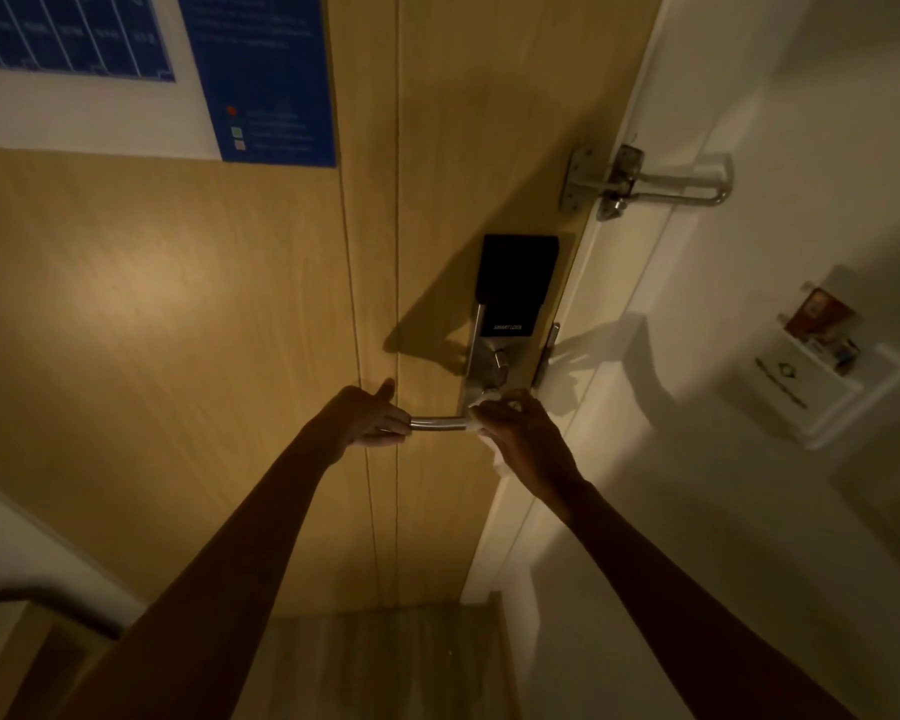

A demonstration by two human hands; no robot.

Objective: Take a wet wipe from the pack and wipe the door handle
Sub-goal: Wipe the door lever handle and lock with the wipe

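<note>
A silver lever door handle (437, 423) sticks out leftward from a steel lock plate on the wooden door (230, 330). My left hand (370, 420) grips the free end of the handle. My right hand (523, 439) holds a white wet wipe (481, 407) wrapped around the handle's root by the plate. Only small bits of the wipe show between the fingers. No wipe pack is in view.
A black smart lock box (515, 283) sits above the handle. Higher up, a metal swing latch (645, 181) bridges door and white frame. Blue notices (261, 75) hang at the upper left. A white card holder (822, 366) is mounted on the right wall.
</note>
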